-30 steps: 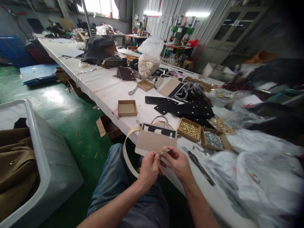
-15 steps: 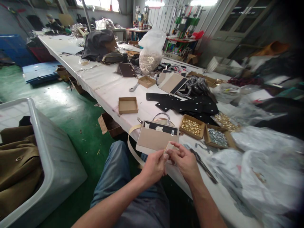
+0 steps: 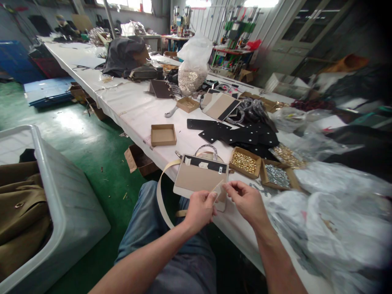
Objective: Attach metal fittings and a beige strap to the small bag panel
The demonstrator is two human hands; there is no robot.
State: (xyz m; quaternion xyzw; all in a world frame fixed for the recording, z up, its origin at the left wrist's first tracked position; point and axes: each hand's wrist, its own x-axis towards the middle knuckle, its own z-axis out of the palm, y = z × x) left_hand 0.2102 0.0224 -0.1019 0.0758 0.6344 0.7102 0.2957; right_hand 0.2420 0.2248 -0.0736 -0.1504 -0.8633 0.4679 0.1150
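My left hand [image 3: 199, 209] pinches a thin cream piece [image 3: 218, 186], seen nearly edge-on; whether it is tape or backing paper I cannot tell. Close beside it, my right hand [image 3: 247, 201] has its thumb and forefinger pressed together at the piece's right side. What those fingertips hold is too small to make out. Just beyond both hands lies a beige bag [image 3: 192, 179] with a black band, pale patches and a small metal fitting. It has a plastic-wrapped handle [image 3: 211, 148] at the back and a cream strap [image 3: 161, 195] hanging over the table edge.
Right of the bag stand a box of gold-coloured hardware [image 3: 245, 161] and a box of silver hardware [image 3: 276, 175]. Black pieces [image 3: 239, 134] lie behind. A shallow cardboard box [image 3: 163, 134] sits left, plastic bags [image 3: 330, 220] right. A grey bin [image 3: 76, 208] stands on the floor.
My right hand has shifted right, and its fingers have drawn together. The cream piece has turned from showing its flat face to nearly edge-on. The view has shifted slightly.
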